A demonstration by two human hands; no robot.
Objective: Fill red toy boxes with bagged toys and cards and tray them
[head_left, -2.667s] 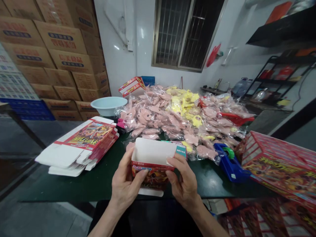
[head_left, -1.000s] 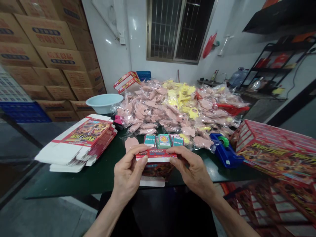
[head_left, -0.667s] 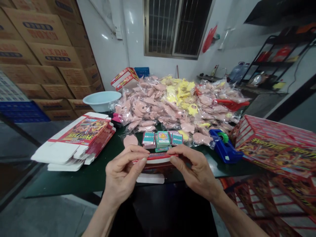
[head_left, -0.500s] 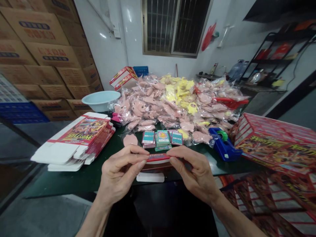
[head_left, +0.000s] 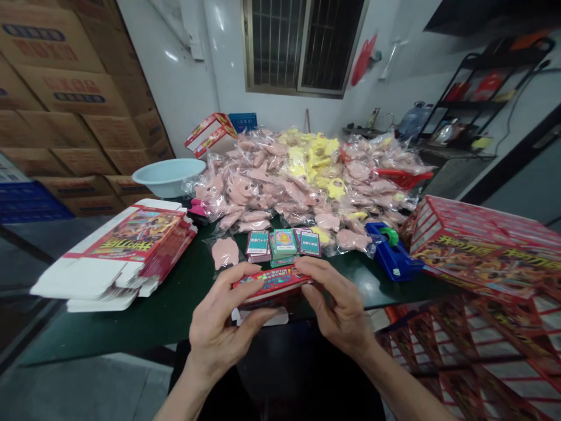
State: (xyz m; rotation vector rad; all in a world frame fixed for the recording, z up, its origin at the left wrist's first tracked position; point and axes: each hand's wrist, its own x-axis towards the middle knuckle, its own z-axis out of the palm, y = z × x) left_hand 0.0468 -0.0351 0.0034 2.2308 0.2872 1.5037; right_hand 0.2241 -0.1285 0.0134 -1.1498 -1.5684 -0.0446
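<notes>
Between the 2 hands, the red box (head_left: 275, 280) sits at the near edge of the tabletop (head_left: 175, 316), the left hand (head_left: 225, 318) and right hand (head_left: 335, 304) each closed on 1 end in a fingertip grip.

L hand (head_left: 228, 324) & R hand (head_left: 339, 304) both up front, approx. level, facing each other, fingers bent inward. L thumb out toward R, apart from L fingers above it. Wrists low, forearms angling in from bottom L & R corners.

The green table (head_left: 170, 316) bears flattened cartons (head_left: 127, 245), card stacks (head_left: 284, 242), wrapped figures (head_left: 263, 187) and a blue tape dispenser (head_left: 394, 257)
</notes>
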